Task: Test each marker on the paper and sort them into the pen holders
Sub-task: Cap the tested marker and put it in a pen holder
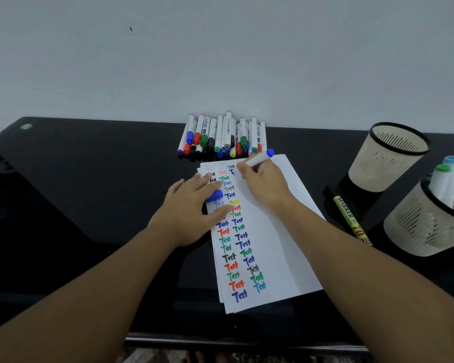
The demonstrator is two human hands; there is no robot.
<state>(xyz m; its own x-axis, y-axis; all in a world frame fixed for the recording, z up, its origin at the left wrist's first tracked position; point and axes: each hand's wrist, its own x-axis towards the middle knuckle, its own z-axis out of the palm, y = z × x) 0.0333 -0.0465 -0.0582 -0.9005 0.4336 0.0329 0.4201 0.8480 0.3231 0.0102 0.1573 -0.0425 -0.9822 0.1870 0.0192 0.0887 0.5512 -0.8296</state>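
Right hand (264, 186): its fingers pinch a white marker (257, 159) with a blue end, the writing tip down on the top of the paper (281, 231) beside the newest blue mark.
Left hand (192, 210): lies flat on the left edge of the paper with the fingers spread and straight; a blue cap (215, 196) shows between two of them (whether it is pinched or only lying under them I cannot tell).
Paper: a small stack of white sheets on the black worktop (89, 205), the top one carrying two columns of the word "Test" in blue, red, green, black and a faint yellow.
Unsorted markers (223, 136): a heap of white-barrelled markers with blue, red, green, black and yellow caps, lying against the wall just beyond the top edge of the paper.
Far pen holder (388, 158): a beige slotted cup with a black rim, to the right of the paper; nothing shows inside it.
Near pen holder (427, 226): the same kind of cup, at the right edge of the view, with several markers standing in it (green and light blue caps show).
Yellow-green marker (351, 221): lettered "MARKER", lying on the worktop between the paper and the near pen holder.
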